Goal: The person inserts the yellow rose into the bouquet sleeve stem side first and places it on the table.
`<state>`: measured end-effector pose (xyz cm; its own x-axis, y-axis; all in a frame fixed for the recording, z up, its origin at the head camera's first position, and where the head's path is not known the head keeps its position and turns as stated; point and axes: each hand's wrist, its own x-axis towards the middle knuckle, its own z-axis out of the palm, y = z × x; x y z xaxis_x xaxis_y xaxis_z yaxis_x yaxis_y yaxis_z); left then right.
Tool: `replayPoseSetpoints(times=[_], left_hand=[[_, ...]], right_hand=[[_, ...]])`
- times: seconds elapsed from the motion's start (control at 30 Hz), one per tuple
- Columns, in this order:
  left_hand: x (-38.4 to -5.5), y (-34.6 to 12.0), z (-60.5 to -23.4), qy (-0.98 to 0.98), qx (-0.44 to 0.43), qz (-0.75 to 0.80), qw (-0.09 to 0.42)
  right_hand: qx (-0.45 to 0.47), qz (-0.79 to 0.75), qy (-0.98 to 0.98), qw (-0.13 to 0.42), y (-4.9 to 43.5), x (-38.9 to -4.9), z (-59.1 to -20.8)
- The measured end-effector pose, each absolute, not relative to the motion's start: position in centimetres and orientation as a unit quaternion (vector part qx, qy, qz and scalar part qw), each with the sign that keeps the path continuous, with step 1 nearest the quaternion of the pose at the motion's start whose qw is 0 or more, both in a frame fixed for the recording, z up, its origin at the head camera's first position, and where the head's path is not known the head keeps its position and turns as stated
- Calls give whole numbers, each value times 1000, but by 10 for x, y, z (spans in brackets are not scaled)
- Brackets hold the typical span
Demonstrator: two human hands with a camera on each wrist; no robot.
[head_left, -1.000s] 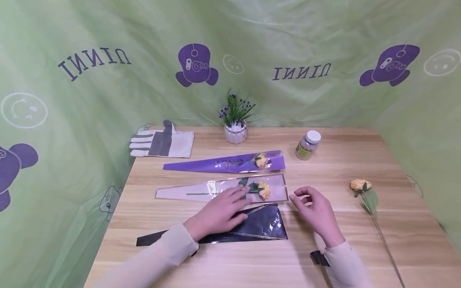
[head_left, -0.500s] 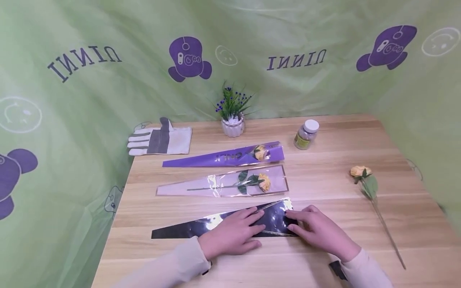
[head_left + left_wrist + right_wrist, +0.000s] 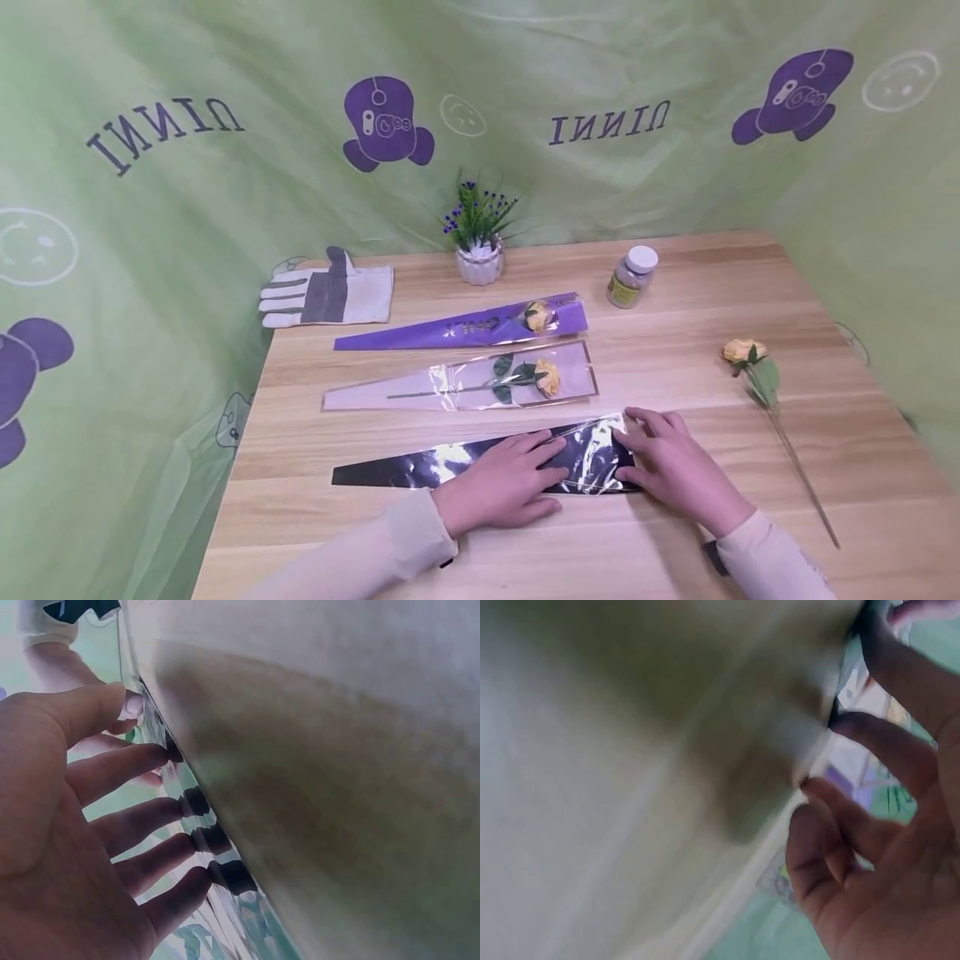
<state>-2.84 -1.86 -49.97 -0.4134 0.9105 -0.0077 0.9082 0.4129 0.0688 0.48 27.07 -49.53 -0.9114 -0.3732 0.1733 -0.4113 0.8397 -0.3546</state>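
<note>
A glossy black flower sleeve lies flat at the front of the table, narrow end to the left. Across its middle my left hand rests with fingers spread; the left wrist view shows its straight fingertips on the dark film. My right hand is at the wide end, thumb and index fingertips apart on the film. In the right wrist view, the other fingers of that hand bend loosely. Beyond lies a clear-fronted pale pink sleeve with a yellow rose inside.
A purple sleeve holds another yellow rose. On the right lies a loose long-stemmed yellow rose. A work glove, a potted plant and a white-lidded jar stand or lie along the back.
The black sleeve has slid to the right. My left hand has shifted from beside the pink sleeve onto the black one, and my right hand has come to its wide end.
</note>
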Motion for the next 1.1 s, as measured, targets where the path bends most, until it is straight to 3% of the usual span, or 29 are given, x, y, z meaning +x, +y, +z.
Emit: replayPoseSetpoints(times=[0.23,0.5,0.7,0.97,1.1], left_hand=[[-28,-19,-498,845,534,25,33],[-31,-21,-500,847,529,43,37],[-36,-20,-500,845,531,48,40],[-38,-16,-500,845,532,44,40],[-39,-15,-501,844,534,45,39]], right_hand=[[164,278,-945,55,264,5,-499],[47,417,-907,-38,261,7,-487],[46,421,-906,-21,260,5,-484],[13,480,-874,-74,262,5,-480],[-3,502,-862,-72,261,5,-482]])
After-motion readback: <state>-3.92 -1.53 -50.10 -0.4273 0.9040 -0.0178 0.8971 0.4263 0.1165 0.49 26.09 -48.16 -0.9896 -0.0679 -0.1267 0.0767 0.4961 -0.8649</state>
